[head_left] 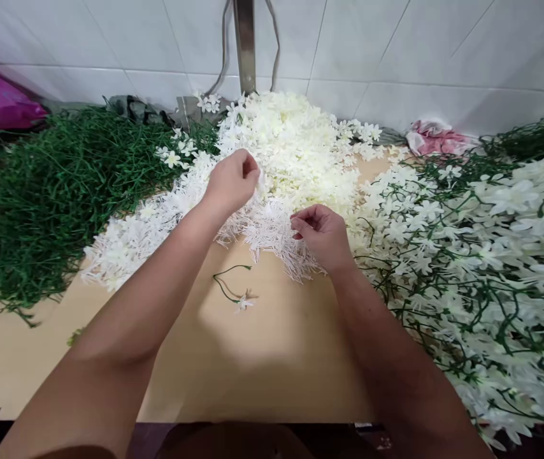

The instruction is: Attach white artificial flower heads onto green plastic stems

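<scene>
Near the left part of the near edge of the surface [262, 382], a small yellow-green scrap [75, 336] is partly hidden by the left forearm [171, 274]. Farther in, between the side edges, a single bent green stem [224, 292] with one white flower [243, 304] is laid flat; it could be swept aside or crushed if a forearm were lowered there. The right edge is taken up by tangled flowered stems [472, 255], close beside the right forearm [372, 319], by which a loop could be caught and dragged.

Beyond the single stem, the right hand [322, 236] is held over the near fringe of a heap of loose white blossoms [295, 146]. Its thumb and forefinger are brought nearly together; whether anything is pinched in that grip cannot be told. The left hand [232, 182] is held a little farther off, over the heap's left side, fingers curled and thumb drawn in; what it grips, if anything, cannot be made out. The heap is spread from mid-surface towards the far edge. A blossom could be dropped there unnoticed, white being lost against white.

Towards the far left corner, green stems [62, 185] are massed beside the blossoms; the two could be mixed if either were pushed.
</scene>
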Demonstrator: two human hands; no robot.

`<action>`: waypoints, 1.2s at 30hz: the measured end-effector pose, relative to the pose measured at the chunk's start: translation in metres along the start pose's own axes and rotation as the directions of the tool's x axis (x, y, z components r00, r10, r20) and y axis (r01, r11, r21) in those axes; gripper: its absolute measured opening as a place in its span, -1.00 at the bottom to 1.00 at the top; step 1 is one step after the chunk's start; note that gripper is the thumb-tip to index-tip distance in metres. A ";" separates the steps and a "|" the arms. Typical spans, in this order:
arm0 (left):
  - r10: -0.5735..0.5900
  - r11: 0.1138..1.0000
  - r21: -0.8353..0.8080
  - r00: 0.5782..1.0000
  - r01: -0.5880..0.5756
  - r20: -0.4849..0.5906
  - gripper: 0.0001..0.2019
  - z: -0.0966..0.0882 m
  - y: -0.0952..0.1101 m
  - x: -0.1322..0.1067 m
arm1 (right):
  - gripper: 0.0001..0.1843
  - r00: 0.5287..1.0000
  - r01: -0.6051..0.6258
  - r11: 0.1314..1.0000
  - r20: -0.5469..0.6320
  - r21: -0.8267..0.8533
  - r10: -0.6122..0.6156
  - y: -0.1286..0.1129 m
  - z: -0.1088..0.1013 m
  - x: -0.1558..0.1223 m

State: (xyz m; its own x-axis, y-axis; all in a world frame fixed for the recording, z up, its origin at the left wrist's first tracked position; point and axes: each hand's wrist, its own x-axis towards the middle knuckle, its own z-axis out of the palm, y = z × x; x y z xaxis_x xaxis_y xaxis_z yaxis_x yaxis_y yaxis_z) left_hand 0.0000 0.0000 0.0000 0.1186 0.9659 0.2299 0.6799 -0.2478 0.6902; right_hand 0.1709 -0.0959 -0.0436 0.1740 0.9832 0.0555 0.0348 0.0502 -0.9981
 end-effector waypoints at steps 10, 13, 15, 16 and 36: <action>-0.103 0.928 -0.360 0.995 0.100 0.012 -0.83 -0.004 -0.018 -0.042 | -0.75 0.995 0.025 0.987 0.088 0.158 -0.039 0.002 0.015 -0.008; -0.190 0.863 -0.463 0.979 0.202 0.074 -0.81 -0.006 -0.010 -0.048 | -0.66 0.995 0.004 0.982 0.101 0.188 -0.023 0.003 0.018 -0.010; -0.206 0.851 -0.470 0.972 0.233 0.109 -0.83 -0.007 -0.006 -0.053 | -0.70 0.993 0.006 0.985 0.117 0.175 -0.027 0.002 0.019 -0.012; -0.196 0.863 -0.452 0.974 0.225 0.110 -0.84 -0.008 -0.007 -0.054 | -0.76 0.992 0.009 0.987 0.126 0.158 -0.029 0.002 0.019 -0.012; -0.076 0.964 0.266 0.985 0.033 0.153 -0.79 -0.006 -0.015 -0.059 | -0.89 0.989 -0.038 0.996 0.144 0.085 0.025 0.002 0.018 -0.011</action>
State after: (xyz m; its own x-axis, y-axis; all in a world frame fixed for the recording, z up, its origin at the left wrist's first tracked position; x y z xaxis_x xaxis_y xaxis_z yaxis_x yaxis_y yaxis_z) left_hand -0.0215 -0.0540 -0.0205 0.1758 0.9820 0.0696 0.8512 -0.1872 0.4903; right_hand 0.1515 -0.1036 -0.0467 0.0308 0.9992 0.0261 -0.0552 0.0278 -0.9981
